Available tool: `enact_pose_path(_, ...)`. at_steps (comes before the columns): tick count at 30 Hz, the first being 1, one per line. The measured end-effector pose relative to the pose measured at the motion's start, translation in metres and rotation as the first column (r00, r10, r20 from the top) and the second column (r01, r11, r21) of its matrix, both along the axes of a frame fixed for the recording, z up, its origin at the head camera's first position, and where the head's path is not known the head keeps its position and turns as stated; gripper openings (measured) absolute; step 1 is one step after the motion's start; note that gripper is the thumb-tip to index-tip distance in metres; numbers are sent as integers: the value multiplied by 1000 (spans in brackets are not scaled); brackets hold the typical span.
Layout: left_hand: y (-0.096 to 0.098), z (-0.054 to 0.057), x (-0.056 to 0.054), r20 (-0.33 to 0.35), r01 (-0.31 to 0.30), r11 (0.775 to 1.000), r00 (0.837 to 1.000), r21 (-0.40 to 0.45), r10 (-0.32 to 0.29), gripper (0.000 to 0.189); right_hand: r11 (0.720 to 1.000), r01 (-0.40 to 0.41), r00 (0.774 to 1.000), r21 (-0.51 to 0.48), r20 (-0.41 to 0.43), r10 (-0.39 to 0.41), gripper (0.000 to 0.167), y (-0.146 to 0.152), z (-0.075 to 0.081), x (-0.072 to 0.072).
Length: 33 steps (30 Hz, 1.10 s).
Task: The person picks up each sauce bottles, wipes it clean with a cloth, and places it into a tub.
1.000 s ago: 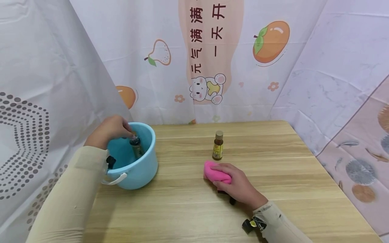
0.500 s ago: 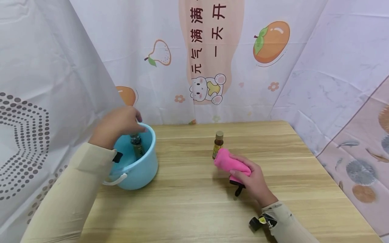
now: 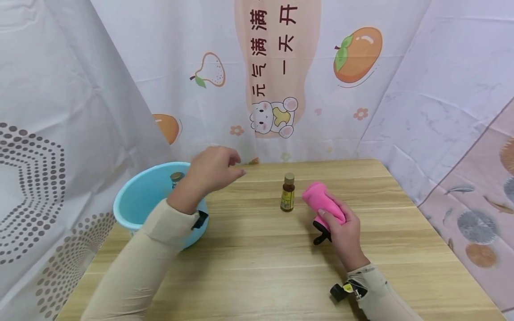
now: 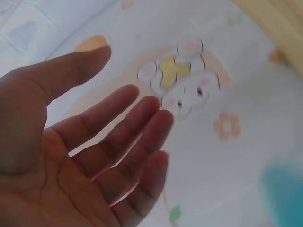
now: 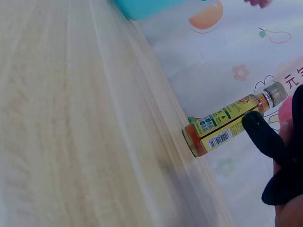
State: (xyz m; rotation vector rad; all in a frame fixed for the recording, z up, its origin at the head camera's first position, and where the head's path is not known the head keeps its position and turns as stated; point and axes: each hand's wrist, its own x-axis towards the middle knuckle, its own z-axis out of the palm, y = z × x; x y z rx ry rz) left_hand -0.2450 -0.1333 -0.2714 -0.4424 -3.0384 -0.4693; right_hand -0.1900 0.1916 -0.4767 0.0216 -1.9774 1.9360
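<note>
At the near right of the tabletop (image 3: 257, 267), I logged the right grip (image 3: 346, 232) wrapped round a soft pink bundle (image 3: 319, 198), fingers curled over it, a black tail (image 3: 321, 240) sticking out at the near end. Change over the last second: the bundle had shifted rightward, away from the front of the small bottle (image 3: 287, 198). I could not tell whether it touched the tabletop.

Farther in, the left grip (image 3: 214, 169) had come out of the blue bucket (image 3: 138, 196) and hung in the air near its right rim. Its fingers were apart and slightly bent; the left wrist view showed a bare palm, nothing held. I read this as the work inside the bucket being let go, with the bundle the only thing in hand.

Container check: the bucket stood at the left, a capped bottle (image 3: 177, 176) inside it toward the back. Only cap and neck showed, so I could not judge its lean, nor what else lay on the bucket's floor. Beyond, the small bottle stood upright, brown with a yellow label, cap on, touched by neither grip; its fill level was not readable. Farthest off hung a printed curtain (image 3: 217, 116).
</note>
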Motion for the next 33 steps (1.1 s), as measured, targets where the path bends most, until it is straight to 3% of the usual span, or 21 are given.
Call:
enact_pose_path(5,29,-30,-11,-46,61,992,997,107,-56,33,997,77,997,-12,14,-76,44,2,-2,-4)
enact_pose_path(11,61,-73,-27,-86,114,967,992,227,-97,24,994,109,994,23,29,-110,44,4,-7,-10)
enact_pose_path(18,94,-107,-42,-73,135,923,991,360,-116,49,994,107,990,8,91,-107,46,5,-11,-11)
enact_pose_path(24,105,-122,-47,-68,159,902,987,401,-144,39,997,78,993,29,84,-80,46,4,-14,-10)
enact_pose_path(33,102,-124,-45,-92,172,856,985,487,-146,34,997,43,997,57,57,-47,45,4,-17,-11)
